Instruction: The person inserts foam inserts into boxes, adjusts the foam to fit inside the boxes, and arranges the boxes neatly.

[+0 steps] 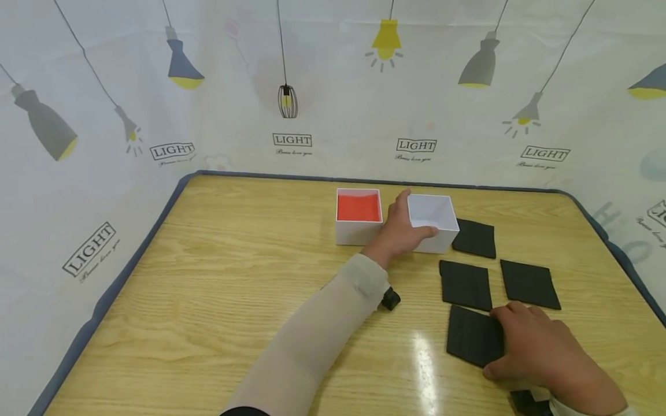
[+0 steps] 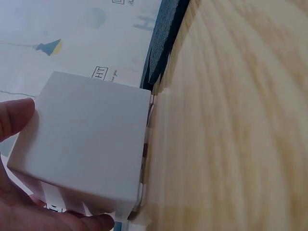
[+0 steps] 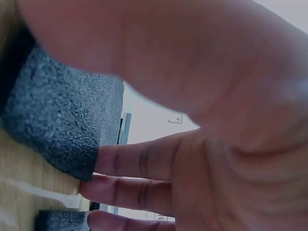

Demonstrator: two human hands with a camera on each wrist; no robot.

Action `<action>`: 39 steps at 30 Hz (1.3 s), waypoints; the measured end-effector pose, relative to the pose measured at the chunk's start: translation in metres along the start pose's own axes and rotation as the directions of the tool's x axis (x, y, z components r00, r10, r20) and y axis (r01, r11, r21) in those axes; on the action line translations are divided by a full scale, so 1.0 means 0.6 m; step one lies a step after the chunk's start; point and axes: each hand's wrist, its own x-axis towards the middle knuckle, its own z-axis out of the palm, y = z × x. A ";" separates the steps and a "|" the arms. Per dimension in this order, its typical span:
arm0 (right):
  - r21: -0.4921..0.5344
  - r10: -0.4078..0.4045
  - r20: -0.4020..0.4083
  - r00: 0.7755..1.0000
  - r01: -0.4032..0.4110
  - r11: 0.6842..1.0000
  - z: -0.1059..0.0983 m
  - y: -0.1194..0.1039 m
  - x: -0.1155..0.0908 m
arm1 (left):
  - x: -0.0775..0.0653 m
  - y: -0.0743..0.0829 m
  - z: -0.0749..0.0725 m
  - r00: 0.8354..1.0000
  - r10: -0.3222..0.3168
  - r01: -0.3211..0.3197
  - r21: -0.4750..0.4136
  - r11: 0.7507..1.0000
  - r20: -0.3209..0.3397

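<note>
My left hand grips an open-topped white box by its left side, thumb at the near edge and fingers toward the far edge. In the left wrist view, one plain wall of this box faces the camera, with thumb and fingers around it. My right hand pinches the nearest black foam square at its right side, thumb by the near corner and fingertips at the far one. Up close in the right wrist view, the foam square shows a grainy surface between thumb and fingers.
Left of the gripped box stands another white box with a red sheet inside. Other black foam squares lie beyond the right hand: one by the box, one left, one right. A printed curtain borders the wooden table.
</note>
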 end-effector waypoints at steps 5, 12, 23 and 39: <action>-0.008 0.001 -0.001 1.000 -0.001 1.000 0.003 -0.001 0.001 | -0.009 0.005 0.002 1.000 -0.014 0.014 0.005 1.000 -0.003; -0.003 0.007 -0.005 1.000 -0.007 1.000 0.001 -0.005 0.000 | -0.017 0.004 0.002 1.000 -0.027 0.027 -0.001 1.000 0.002; -0.034 0.006 -0.003 1.000 -0.006 0.999 -0.001 -0.012 0.001 | -0.013 0.003 0.000 1.000 -0.026 0.026 -0.012 1.000 -0.004; 0.055 -0.029 -0.062 0.998 0.032 0.998 -0.007 -0.013 -0.009 | -0.012 -0.001 0.000 1.000 -0.013 0.013 -0.006 1.000 0.014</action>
